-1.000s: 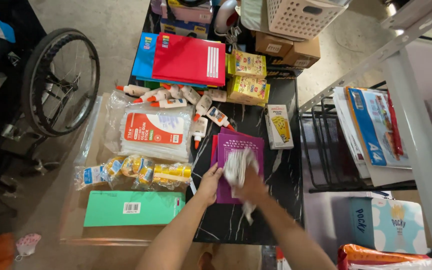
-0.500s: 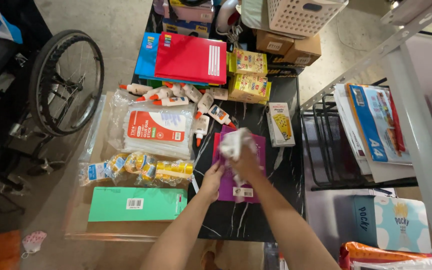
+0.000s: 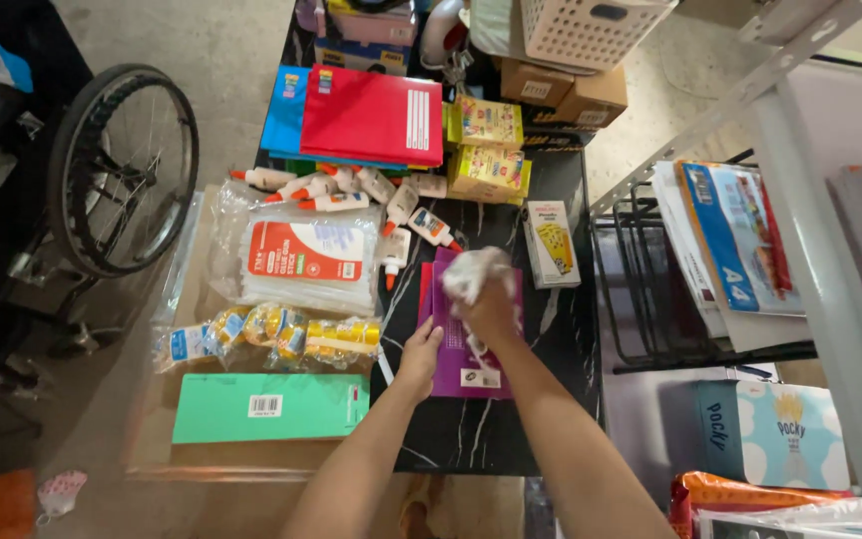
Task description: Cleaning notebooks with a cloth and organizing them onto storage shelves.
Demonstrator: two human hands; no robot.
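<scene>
- Forearms enter from the bottom edge; the left hand (image 3: 419, 354) lies flat with fingers spread on the near left edge of a purple folder (image 3: 471, 344), pressing it down rather than grasping it.
- Purple folder: one, flat on the black marbled bench (image 3: 471, 439), long axis running away from the person, a small white label at its near end.
- Right hand (image 3: 491, 304) over the folder's middle, its grip closed around one crumpled white cloth (image 3: 475, 271); the cloth hides the fingertips and the folder's far end.
- Left of the folder: one green flat box (image 3: 266, 407), one bagged row of yellow rolls (image 3: 271, 337) whose count is unclear, one red-labelled white pack (image 3: 306, 262).
- Farther: several glue bottles (image 3: 401, 205), two yellow boxes (image 3: 488, 145), one red folder (image 3: 371, 115).
</scene>
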